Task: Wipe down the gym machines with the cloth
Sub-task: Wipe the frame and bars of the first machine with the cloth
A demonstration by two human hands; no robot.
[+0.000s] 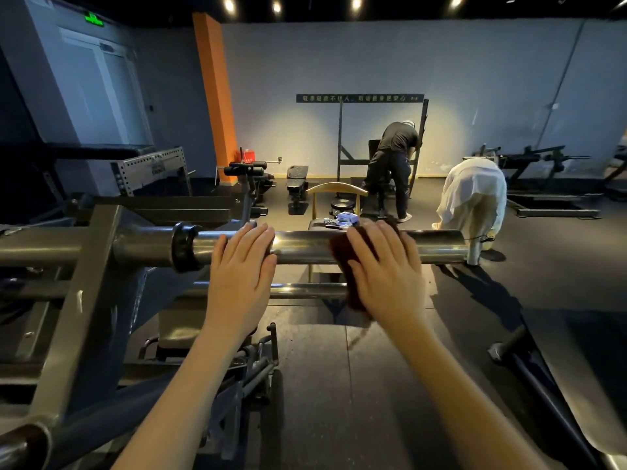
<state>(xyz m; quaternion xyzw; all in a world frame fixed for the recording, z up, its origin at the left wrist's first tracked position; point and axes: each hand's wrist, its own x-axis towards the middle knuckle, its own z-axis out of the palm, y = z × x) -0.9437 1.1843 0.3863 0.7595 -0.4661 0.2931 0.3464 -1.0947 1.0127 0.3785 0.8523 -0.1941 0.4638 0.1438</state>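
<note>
- Right hand (383,269): fingers stretched out together, palm flat, pressing the cloth (341,256) onto the steel bar (305,247); the fingers lie over the top of the bar without curling round it.
- Cloth: dark brown, draped over the bar under the right hand, one end hanging toward 6 o'clock in front of a thinner lower rail (298,290).
- Left hand (242,266): just beside the right hand at its 9 o'clock, fingers straight and close together, laid bare on the same bar; it holds nothing.
- Steel bar: thick, polished, horizontal; a black collar (183,247) rings it at 9 o'clock of the left hand, where it joins the grey machine frame (84,283).
- Floor (339,385): dark rubber tiles with visible seams and strong shadows.
- At 12 o'clock beyond the bar: a wooden chair (336,189) with a blue item (346,217) on its seat.
- At 1 o'clock: a person in black (393,157) bent over by a rack; nearer, at 2 o'clock, a white sheet (475,195) draped over an object.
- At 11 o'clock: padded benches (297,178) and an orange pillar (215,96).
- Room: grey wall (373,62) bearing a dark lettered strip (359,98); green exit sign (94,19) at 10 o'clock; ceiling spotlights (356,1) at 12 o'clock.
</note>
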